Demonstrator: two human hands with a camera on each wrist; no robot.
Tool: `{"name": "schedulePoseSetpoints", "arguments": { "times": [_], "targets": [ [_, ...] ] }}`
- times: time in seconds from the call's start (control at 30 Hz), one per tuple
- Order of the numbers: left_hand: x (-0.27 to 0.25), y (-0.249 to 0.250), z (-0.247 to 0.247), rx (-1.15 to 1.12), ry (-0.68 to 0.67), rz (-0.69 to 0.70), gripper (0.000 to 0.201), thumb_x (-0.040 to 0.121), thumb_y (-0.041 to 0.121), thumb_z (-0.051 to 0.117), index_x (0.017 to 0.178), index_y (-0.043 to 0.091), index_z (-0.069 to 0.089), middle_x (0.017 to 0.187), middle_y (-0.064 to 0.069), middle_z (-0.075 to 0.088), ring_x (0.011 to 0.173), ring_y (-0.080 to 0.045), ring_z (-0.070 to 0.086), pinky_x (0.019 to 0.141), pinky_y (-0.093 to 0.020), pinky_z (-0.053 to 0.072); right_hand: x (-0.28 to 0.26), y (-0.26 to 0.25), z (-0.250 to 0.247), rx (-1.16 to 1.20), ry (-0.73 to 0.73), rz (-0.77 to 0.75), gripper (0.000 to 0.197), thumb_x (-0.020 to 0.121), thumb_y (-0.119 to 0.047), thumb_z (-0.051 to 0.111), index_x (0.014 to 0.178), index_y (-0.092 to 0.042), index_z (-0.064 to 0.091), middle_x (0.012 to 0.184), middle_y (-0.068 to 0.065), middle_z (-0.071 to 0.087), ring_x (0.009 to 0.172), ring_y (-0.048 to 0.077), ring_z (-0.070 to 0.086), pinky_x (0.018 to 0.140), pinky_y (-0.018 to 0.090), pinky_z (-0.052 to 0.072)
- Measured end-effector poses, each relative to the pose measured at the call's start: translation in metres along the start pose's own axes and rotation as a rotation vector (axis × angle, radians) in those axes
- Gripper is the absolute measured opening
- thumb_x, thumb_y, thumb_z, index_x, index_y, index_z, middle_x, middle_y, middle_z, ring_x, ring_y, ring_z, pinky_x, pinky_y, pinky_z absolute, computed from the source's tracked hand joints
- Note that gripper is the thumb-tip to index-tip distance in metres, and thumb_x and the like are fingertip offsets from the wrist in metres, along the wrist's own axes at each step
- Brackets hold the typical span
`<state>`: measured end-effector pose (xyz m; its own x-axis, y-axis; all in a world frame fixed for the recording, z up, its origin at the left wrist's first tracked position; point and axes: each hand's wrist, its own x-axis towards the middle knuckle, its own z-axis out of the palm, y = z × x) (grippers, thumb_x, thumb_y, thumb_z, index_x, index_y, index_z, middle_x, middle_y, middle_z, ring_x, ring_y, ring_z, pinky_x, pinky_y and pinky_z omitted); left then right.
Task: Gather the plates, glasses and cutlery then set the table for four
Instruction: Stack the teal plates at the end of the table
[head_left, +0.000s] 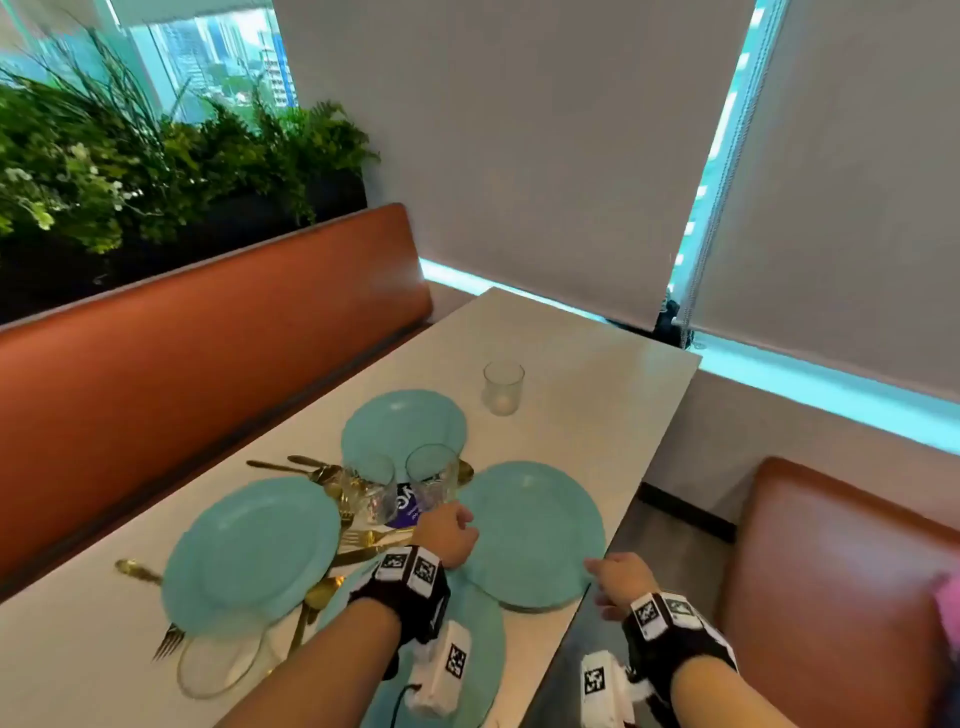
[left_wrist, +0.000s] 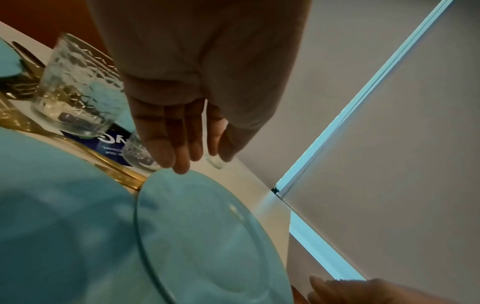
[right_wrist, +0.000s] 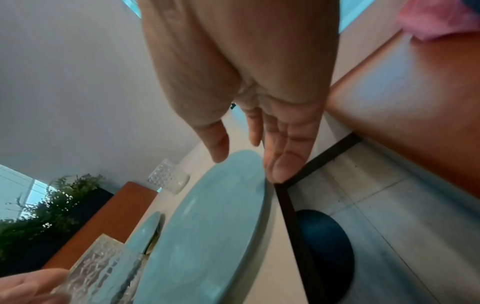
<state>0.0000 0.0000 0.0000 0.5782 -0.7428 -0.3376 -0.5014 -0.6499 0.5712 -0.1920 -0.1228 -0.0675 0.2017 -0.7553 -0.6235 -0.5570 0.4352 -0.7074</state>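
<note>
left hand (head_left: 448, 535) wraps a textured glass (head_left: 432, 475) mid-table, fingers curled round it. right hand (head_left: 619, 579) at the table's (head_left: 582, 364) right edge, fingers straight on the rim of the right plate (head_left: 530, 530), thumb above; looks like touching, not a grip, though the view is blurry. three more teal plates: far (head_left: 402, 426), left (head_left: 254, 551), near (head_left: 467, 649). gold cutlery (head_left: 363, 545) lies between them. another glass (head_left: 503, 387) stands apart, farther up the table.
</note>
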Motion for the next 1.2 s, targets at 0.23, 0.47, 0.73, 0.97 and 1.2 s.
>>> {"name": "schedulePoseSetpoints", "arguments": {
  "times": [0.23,0.47,0.73,0.97,1.2],
  "targets": [
    [0.016,-0.015,0.007,-0.047,-0.013,-0.111,0.033,0.092,0.02,0.054,0.123,0.01,0.056,0.128,-0.008,0.06,0.12,-0.023,0.054,0.1,-0.027,0.04,0.034,0.006,0.013,0.129,0.091,0.143,0.031,0.089,-0.018,0.059,0.065,0.001,0.054,0.056,0.017,0.055,0.048,0.027,0.053,0.051,0.034,0.046],
    [0.009,-0.029,0.016,-0.093,0.0,-0.172,0.033,0.091,0.016,0.055,0.122,0.008,0.056,0.123,-0.01,0.061,0.115,-0.023,0.056,0.095,-0.024,0.041,0.027,-0.001,0.018,0.187,0.12,0.134,0.035,0.094,-0.024,0.052,0.072,0.003,0.053,0.061,0.012,0.056,0.049,0.027,0.054,0.039,0.026,0.048],
    [-0.012,-0.031,0.006,-0.215,0.001,-0.188,0.04,0.093,0.024,0.054,0.13,0.007,0.05,0.123,-0.012,0.061,0.115,-0.025,0.056,0.096,-0.028,0.041,0.001,0.004,0.016,0.315,0.141,0.02,0.027,0.098,-0.023,0.043,0.107,-0.001,0.056,0.093,0.017,0.06,0.085,0.034,0.058,0.07,0.04,0.051],
    [-0.03,-0.049,0.009,-0.553,-0.018,-0.211,0.055,0.09,0.051,0.047,0.127,0.011,0.049,0.124,-0.016,0.06,0.105,-0.037,0.064,0.085,-0.042,0.056,-0.065,0.015,0.011,0.66,0.076,-0.035,0.021,0.101,-0.017,0.039,0.117,-0.01,0.051,0.102,0.014,0.058,0.073,0.022,0.056,0.065,0.037,0.047],
    [-0.072,-0.061,-0.008,-0.719,0.089,-0.166,0.042,0.096,0.035,0.046,0.128,0.009,0.05,0.131,-0.016,0.057,0.118,-0.034,0.055,0.103,-0.049,0.043,-0.112,0.035,0.043,0.685,-0.024,-0.05,0.027,0.101,-0.025,0.042,0.115,-0.007,0.056,0.088,0.007,0.064,0.078,0.022,0.06,0.069,0.036,0.051]
  ]
}}
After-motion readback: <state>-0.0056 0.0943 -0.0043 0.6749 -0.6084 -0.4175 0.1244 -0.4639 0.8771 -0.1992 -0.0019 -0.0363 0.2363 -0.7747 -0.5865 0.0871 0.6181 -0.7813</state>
